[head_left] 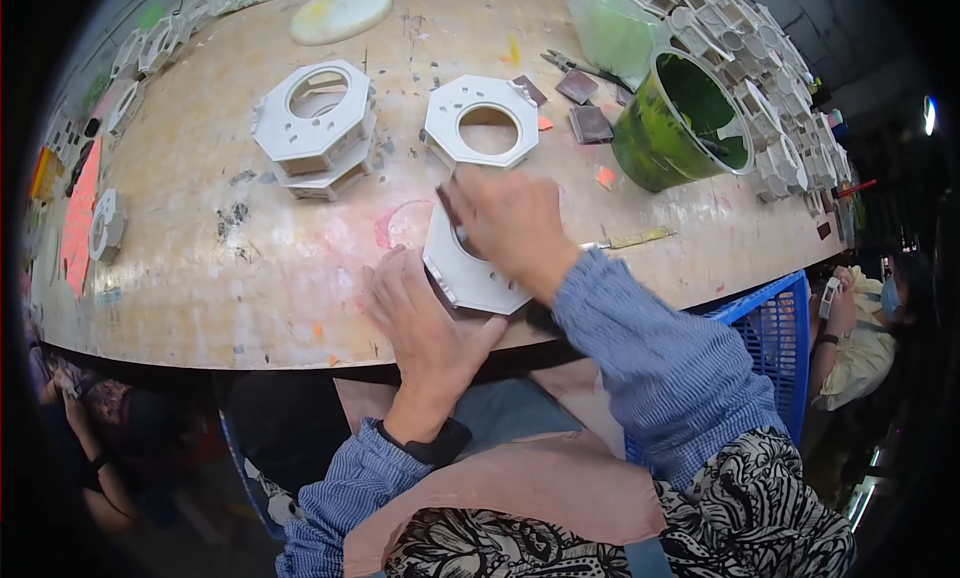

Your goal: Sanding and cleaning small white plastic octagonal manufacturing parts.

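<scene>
A white octagonal part [500, 295] with a round opening lies near the table's front edge. My left hand [425, 313] is closed around its near left side, thumb along the lower edge. Over the part's far side is my right hand [515, 223], somewhat blurred, its fingers pinching a thin brown piece of sandpaper [447, 206] against the part. The fingers hide much of the opening. Just beyond stands another white octagonal part [488, 163], and to its left two more are stacked [330, 158].
Brown sandpaper squares [591, 125], pliers [575, 66] and a green-stained bucket [650, 143] stand at the far right, before a pile of white parts [775, 98]. A thin yellowish strip tool [640, 238] lies nearby. A blue basket [785, 338] is at my right. Co-workers sit at both sides.
</scene>
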{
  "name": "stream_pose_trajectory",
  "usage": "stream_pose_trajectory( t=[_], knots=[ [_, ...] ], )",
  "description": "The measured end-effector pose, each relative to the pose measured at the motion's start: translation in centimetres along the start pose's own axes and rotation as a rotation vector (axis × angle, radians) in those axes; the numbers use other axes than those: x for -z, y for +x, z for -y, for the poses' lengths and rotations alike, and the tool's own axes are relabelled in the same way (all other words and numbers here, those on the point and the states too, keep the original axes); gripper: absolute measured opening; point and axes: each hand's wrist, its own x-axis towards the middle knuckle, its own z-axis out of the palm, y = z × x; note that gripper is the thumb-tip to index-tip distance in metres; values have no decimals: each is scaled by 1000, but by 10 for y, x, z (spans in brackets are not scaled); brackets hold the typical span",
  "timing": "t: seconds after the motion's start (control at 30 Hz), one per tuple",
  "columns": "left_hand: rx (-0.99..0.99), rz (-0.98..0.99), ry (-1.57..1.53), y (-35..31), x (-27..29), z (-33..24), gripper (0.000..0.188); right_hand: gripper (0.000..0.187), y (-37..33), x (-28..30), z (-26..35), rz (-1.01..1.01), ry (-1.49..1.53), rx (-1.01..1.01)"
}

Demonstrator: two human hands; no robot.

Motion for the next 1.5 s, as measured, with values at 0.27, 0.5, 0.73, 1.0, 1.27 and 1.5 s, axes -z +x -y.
stream_pose_trajectory(
  t=[0.27,0.5,0.73,1.0,1.27,1.5],
  knots=[
    [-28,19,-34,-3,0,-2,98,26,-13,6,-7,33,3,79],
    [-12,30,9,-2,-1,2,97,25,-18,13,1,34,230,118],
    [4,35,-21,-2,-2,5,100,29,10,7,-8,68,52,41],
    [26,30,-17,-1,1,0,99,26,11,13,-7,42,-60,77],
    [43,43,7,-2,2,-3,99,29,14,17,-13,32,-113,13],
    [19,10,-1,-1,-1,-3,99,25,-2,12,-6,159,68,110]
  ],
)
